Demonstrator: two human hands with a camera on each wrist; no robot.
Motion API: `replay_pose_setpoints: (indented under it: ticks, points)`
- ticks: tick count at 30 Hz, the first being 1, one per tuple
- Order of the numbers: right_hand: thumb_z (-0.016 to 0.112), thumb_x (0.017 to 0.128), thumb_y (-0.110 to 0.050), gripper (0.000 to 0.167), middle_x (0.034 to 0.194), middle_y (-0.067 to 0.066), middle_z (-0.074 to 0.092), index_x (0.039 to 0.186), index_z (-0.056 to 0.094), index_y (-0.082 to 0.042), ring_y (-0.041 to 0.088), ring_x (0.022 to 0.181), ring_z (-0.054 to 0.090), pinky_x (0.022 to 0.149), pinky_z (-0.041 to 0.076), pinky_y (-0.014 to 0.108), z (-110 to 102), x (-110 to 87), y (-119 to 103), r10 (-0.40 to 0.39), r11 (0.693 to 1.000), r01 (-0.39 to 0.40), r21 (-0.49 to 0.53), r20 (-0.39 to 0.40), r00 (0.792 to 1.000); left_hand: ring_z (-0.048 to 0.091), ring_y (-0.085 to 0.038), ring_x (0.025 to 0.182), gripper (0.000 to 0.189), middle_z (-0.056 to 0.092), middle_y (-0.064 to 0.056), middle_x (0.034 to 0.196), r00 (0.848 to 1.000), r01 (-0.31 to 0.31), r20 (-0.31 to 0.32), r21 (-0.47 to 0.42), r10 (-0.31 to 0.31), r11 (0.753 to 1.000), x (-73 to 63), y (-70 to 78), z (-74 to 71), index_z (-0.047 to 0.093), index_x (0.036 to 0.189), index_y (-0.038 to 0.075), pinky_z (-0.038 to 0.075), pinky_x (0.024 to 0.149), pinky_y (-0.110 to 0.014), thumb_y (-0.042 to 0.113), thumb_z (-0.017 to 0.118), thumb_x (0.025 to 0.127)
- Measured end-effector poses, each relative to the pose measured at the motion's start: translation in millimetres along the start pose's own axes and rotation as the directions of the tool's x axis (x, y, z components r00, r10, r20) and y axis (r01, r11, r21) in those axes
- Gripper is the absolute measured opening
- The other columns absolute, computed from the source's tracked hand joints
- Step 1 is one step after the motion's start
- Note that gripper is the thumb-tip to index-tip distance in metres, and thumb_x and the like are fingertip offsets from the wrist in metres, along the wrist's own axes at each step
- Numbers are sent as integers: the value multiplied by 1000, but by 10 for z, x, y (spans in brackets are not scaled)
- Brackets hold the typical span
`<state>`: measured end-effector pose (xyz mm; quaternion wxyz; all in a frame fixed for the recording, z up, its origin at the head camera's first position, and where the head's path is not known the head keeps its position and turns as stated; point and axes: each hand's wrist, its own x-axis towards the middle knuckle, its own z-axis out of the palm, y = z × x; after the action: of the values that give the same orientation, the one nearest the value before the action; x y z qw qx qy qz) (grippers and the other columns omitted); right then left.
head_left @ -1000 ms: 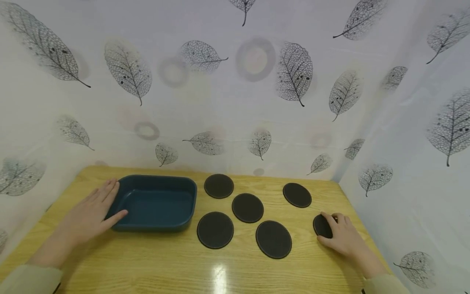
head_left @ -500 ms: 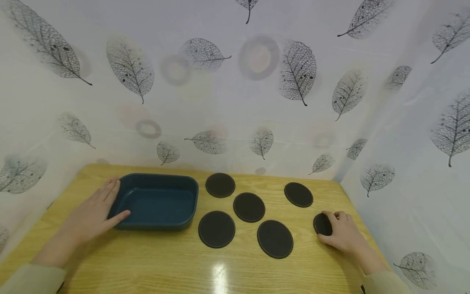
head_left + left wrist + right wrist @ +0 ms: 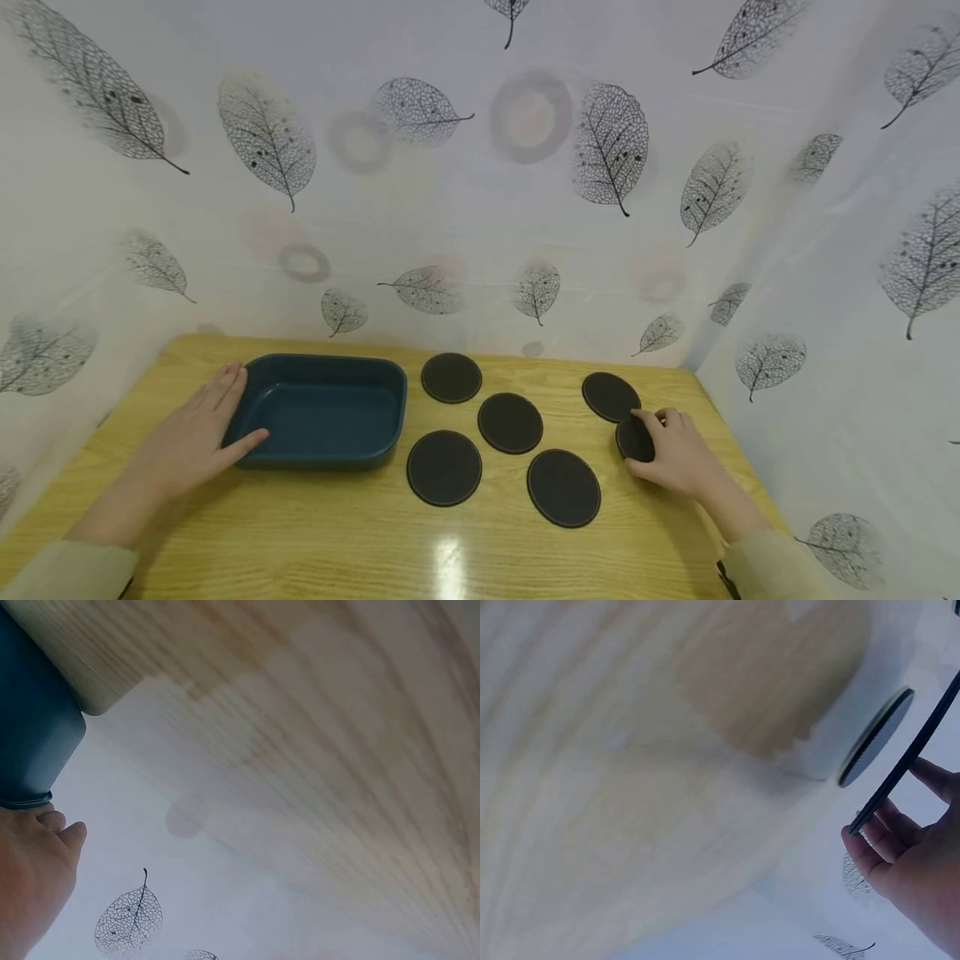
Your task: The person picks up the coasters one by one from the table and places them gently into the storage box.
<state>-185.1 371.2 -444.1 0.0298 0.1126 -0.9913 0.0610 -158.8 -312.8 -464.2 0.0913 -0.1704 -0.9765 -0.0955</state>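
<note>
A dark blue rectangular dish (image 3: 322, 457) stands on the left of the wooden table. My left hand (image 3: 187, 427) rests against its left end, fingers stretched along the rim and thumb over the near corner. At the right, my right hand (image 3: 678, 457) holds a round black coaster (image 3: 634, 440) between fingers and thumb. The right wrist view shows this coaster (image 3: 907, 761) edge-on, raised off the table and tilted. Just behind it in the head view lies another black coaster (image 3: 611, 397) flat on the wood.
Several more black coasters lie flat between dish and right hand, among them a middle one (image 3: 510, 423), a near-left one (image 3: 444, 468) and a near-right one (image 3: 564, 488). A white leaf-print curtain (image 3: 465, 208) borders the table at the back and sides.
My right hand has taken the rightmost coaster up off the table and moved it a little left and away from me. The left hand stays at the dish.
</note>
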Motion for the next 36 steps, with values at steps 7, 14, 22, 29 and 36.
replay_pose_setpoints:
  ticks: [7, 14, 22, 29, 36]
  points:
    - [81, 81, -45, 83, 125, 33, 57, 148, 57, -4, 49, 114, 56, 92, 52, 66, -99, 175, -243, -53, 999, 53, 1, -15, 999, -6, -37, 167, 101, 10, -33, 175, 1000, -10, -22, -1, 10, 1000, -13, -18, 11, 9, 166, -12, -26, 120, -13, 52, 60, 105]
    - [79, 83, -46, 82, 129, 30, 57, 150, 56, -6, 46, 112, 58, 90, 53, 62, -183, 326, -427, -93, 995, 92, -23, -18, 996, -13, -31, 166, 100, 14, -34, 173, 1000, -14, -17, 18, 14, 1000, -9, -27, 26, 11, 165, -13, -26, 120, -14, 52, 59, 105]
    - [77, 81, -47, 82, 129, 28, 57, 150, 57, -7, 42, 109, 58, 86, 54, 58, -263, 485, -662, -146, 989, 144, -39, -45, 988, 6, -45, 165, 100, 15, -35, 173, 1000, 5, 26, 18, -6, 1000, 21, 6, -10, 14, 164, -14, -25, 124, -20, 54, 58, 105]
    - [78, 79, -46, 83, 130, 27, 56, 150, 57, -9, 42, 114, 56, 86, 55, 57, -343, 621, -913, -195, 981, 194, -23, -66, 979, 7, -45, 165, 99, 17, -35, 172, 1000, 6, 23, 17, -7, 1000, 22, 18, -19, 16, 164, -14, -21, 129, -27, 54, 58, 105]
    - [78, 83, -47, 84, 136, 27, 53, 155, 52, -12, 42, 119, 54, 90, 55, 58, -386, 741, -1122, -205, 979, 204, -20, -40, 978, 5, -44, 165, 99, 17, -36, 172, 1000, 4, 18, 13, -5, 1000, 21, 36, -32, 16, 164, -14, -21, 129, -25, 54, 58, 105]
